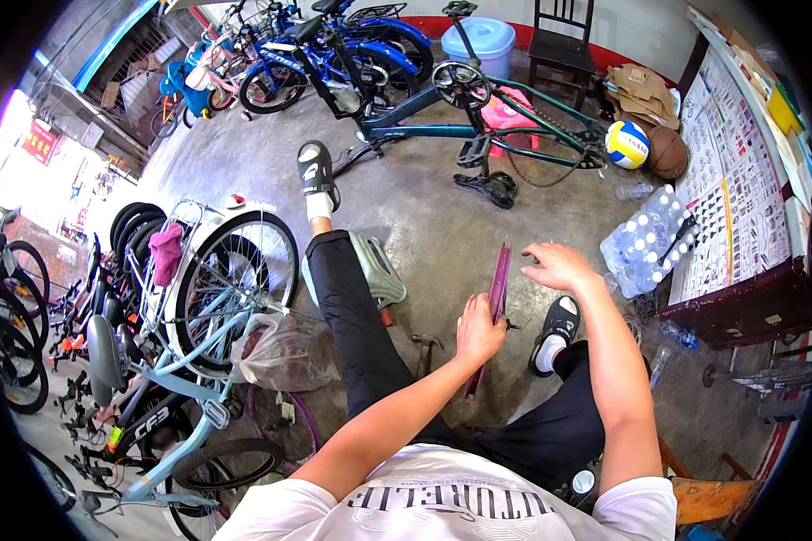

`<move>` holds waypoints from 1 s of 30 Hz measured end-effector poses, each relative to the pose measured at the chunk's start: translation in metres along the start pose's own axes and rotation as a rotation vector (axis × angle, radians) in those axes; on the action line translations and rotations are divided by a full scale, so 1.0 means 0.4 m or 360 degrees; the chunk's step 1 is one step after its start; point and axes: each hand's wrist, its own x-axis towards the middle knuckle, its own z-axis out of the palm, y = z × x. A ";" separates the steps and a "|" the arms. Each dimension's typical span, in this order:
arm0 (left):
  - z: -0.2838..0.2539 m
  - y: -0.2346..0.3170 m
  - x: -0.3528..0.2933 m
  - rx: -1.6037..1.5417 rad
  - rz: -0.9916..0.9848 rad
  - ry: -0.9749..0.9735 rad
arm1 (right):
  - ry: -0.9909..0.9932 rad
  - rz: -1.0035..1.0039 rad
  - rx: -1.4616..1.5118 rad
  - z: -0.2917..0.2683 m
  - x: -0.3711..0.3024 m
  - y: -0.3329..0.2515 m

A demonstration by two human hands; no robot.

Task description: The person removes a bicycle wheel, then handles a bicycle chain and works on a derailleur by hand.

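My left hand [480, 332] is closed round a purple bicycle wheel rim [500, 281], which stands nearly edge-on between my knees. No tyre shows on it, and an axle end pokes out on its right side. My right hand [559, 265] hovers to the right of the rim's upper part, apart from it, fingers spread and bent slightly with nothing in them. A hammer [426, 347] lies on the floor left of the rim. Beside my left leg is a pale green plastic stool [379, 266].
An upturned dark green bicycle frame [424, 132] lies ahead. A light blue bicycle [209, 352] crowds the left, with a clear plastic bag [284, 352] near my leg. Packed water bottles [645, 239], a volleyball [626, 145] and a basketball [668, 151] sit at right, by a cabinet [740, 307].
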 end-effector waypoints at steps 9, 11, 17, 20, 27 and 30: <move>-0.089 0.013 0.102 -0.0608 -0.0171 0.0007 | 0.0731 0.0057 -0.0071 -0.049 0.058 0.021; -0.213 0.060 0.099 -0.0924 -0.0222 0.0022 | 0.0888 0.0150 0.0076 -0.065 0.059 0.010; -0.710 0.181 -0.042 -0.1059 0.0081 0.0016 | 0.0844 0.0153 0.0052 -0.056 0.057 0.007; -0.896 0.175 -0.220 -0.1024 0.0275 0.0195 | 0.0783 -0.0005 0.0020 -0.044 0.085 -0.012; -1.020 0.095 -0.468 -0.0657 0.0051 0.0499 | 0.0616 0.0027 0.0178 -0.068 0.098 0.035; -1.037 -0.001 -0.542 -0.0620 -0.0245 0.0487 | 0.0552 -0.0028 0.0201 -0.058 0.127 0.048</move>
